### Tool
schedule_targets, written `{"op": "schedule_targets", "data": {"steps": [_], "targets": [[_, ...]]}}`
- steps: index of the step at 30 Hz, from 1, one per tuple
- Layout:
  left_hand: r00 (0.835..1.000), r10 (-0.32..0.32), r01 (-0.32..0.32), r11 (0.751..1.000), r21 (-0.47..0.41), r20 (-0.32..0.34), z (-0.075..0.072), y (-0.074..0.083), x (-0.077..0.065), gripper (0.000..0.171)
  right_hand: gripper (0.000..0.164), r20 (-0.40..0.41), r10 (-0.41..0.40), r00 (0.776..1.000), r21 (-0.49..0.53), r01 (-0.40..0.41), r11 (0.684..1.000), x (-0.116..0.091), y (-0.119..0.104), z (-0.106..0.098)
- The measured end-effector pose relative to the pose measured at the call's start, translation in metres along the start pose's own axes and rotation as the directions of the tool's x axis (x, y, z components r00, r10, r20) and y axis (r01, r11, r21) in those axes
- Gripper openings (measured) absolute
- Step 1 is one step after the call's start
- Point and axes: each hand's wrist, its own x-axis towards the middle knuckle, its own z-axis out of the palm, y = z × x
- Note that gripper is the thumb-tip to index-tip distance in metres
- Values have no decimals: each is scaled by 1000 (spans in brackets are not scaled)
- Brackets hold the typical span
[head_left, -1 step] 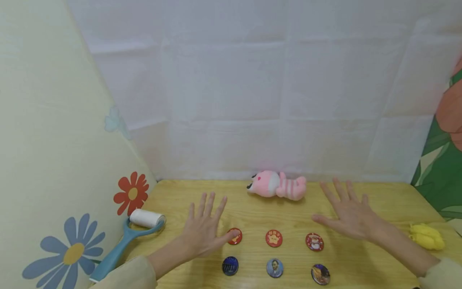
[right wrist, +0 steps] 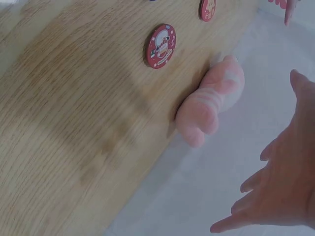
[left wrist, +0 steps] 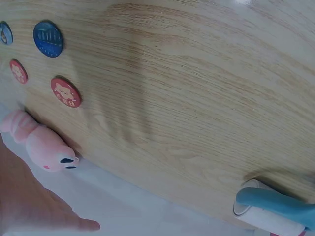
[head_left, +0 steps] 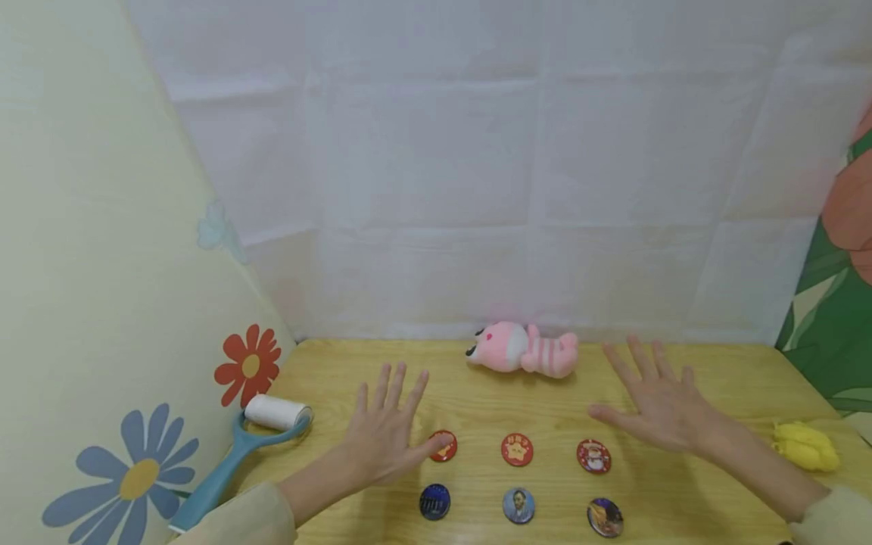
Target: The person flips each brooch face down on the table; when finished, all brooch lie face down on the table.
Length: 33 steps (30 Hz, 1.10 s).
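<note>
My left hand (head_left: 383, 446) hovers over the table with fingers spread and holds nothing. Its thumb partly covers a red star badge (head_left: 446, 448) in the head view. To the right, my right hand (head_left: 668, 412) is likewise spread above the wood, nearest a red badge with a white figure (head_left: 594, 456). Between the hands lies another red star badge (head_left: 518, 450). A nearer row has a dark blue badge (head_left: 434, 502), a portrait badge (head_left: 519, 506) and a dark badge with orange (head_left: 605, 518). Behind them a pink plush toy (head_left: 524, 350) lies on its side.
A lint roller with a blue handle (head_left: 221, 473) and white roll (head_left: 275, 412) leans at the table's left side. Beyond my right forearm is a yellow bundle (head_left: 806, 446). White cloth (head_left: 436, 166) hangs along the wooden table's (head_left: 477, 409) back edge; flowered panels flank both sides.
</note>
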Motion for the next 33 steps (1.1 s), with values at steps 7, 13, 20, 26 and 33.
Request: {"op": "schedule_targets", "data": {"steps": [7,13,20,26,33], "targets": [[998,37,-34,997,-70,43,0,-1,2,98,87,-68,-51,996,16,52,999,7,-2,8],[986,163,-147,951,-271,37,15,-7,8,73,46,-87,-111,990,243,129,962,33,-29,32],[986,160,-131,929,-345,56,36,-14,4,75,41,-82,-281,956,259,292,920,64,-82,71],[984,156,-120,934,-337,84,49,-18,0,72,53,-11,-342,940,204,337,919,73,-116,97],[983,181,-165,939,-301,26,68,-15,-5,76,57,86,-328,941,163,312,936,71,-131,117]]}}
